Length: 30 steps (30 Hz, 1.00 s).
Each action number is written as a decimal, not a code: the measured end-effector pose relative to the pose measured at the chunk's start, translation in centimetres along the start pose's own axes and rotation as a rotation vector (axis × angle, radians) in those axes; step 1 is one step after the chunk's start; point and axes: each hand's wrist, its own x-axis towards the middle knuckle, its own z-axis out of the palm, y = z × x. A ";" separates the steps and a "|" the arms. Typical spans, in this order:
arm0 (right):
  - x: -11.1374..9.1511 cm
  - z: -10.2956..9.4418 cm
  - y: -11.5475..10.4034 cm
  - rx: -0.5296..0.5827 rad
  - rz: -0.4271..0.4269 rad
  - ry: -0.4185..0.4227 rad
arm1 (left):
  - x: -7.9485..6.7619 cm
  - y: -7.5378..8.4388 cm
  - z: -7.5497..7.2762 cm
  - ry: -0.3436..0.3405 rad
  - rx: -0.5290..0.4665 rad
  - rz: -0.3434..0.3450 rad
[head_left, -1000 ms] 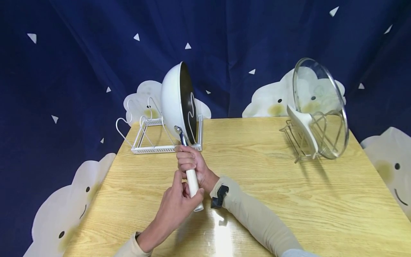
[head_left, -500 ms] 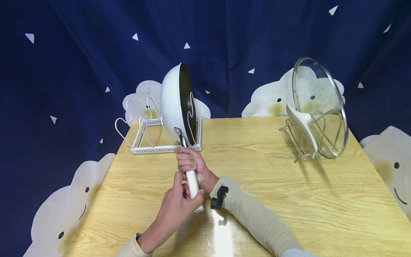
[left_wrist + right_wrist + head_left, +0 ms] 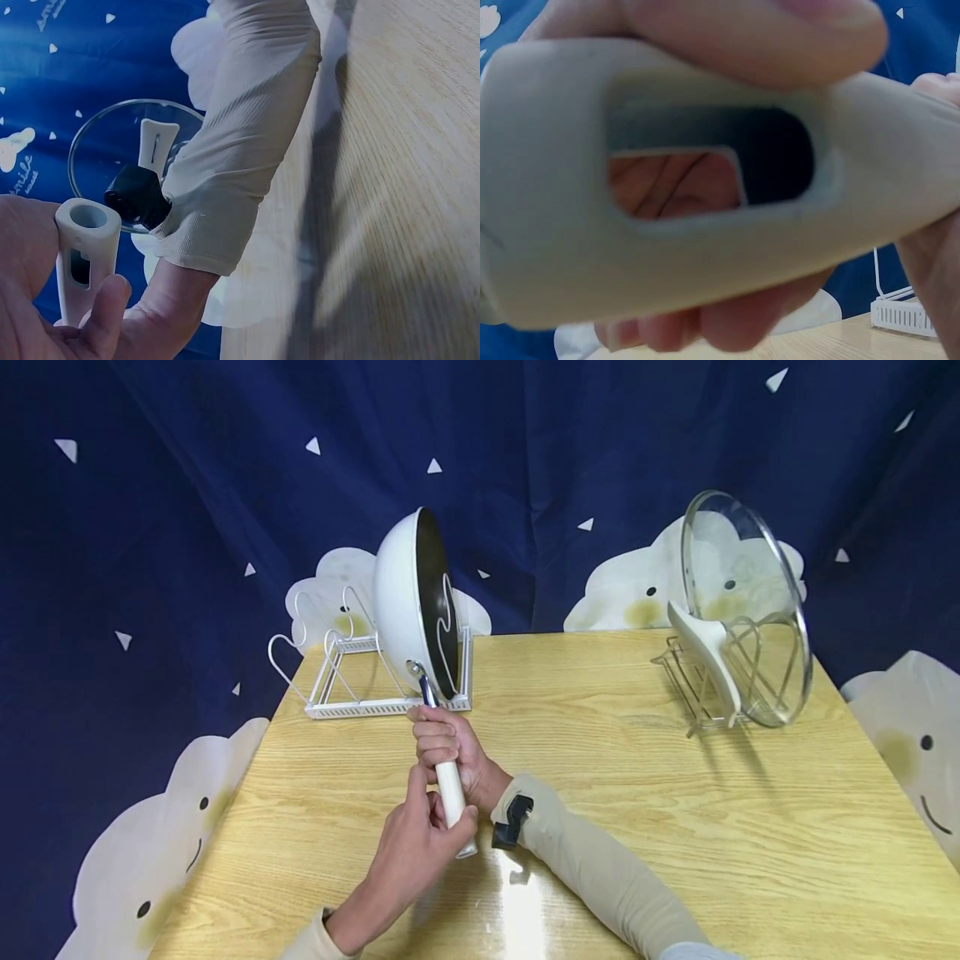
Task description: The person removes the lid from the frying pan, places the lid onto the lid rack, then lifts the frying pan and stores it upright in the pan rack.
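Note:
In the head view a wok [image 3: 396, 602], white outside and dark inside, stands on its edge in the right part of a white slotted rack [image 3: 360, 709]. Its pale handle [image 3: 451, 789] points toward me. My right hand [image 3: 467, 753] grips that handle just below the metal joint. Around the handle's near end, my left hand [image 3: 414, 850] holds with thumb and fingers. The left wrist view shows the hollow handle end [image 3: 105, 259] between the left thumb and palm. Up close in the right wrist view is the handle's hanging slot [image 3: 705, 165], with fingers above and below.
At the right stands a wire rack [image 3: 678, 685] holding a glass lid [image 3: 801, 602] upright, its white grip [image 3: 708, 647] facing left. Wooden tabletop [image 3: 585, 727] lies between the two racks. A dark blue curtain [image 3: 525, 435] hangs behind the table.
The wok and both hands have shifted very slightly down and toward me; the grip of both hands on the handle stays the same.

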 end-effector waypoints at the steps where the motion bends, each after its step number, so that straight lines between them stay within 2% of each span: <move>1: 0.0 0.0 0.0 0.000 0.000 0.003 | 0.0 -0.1 0.0 0.001 0.001 -0.001; 19: 0.1 -0.9 0.0 -0.118 -0.039 0.080 | -0.1 -1.2 0.2 -0.009 0.025 -0.044; 30: 0.0 -1.3 0.0 -0.213 -0.064 0.134 | -0.1 -2.0 0.5 -0.011 0.028 -0.040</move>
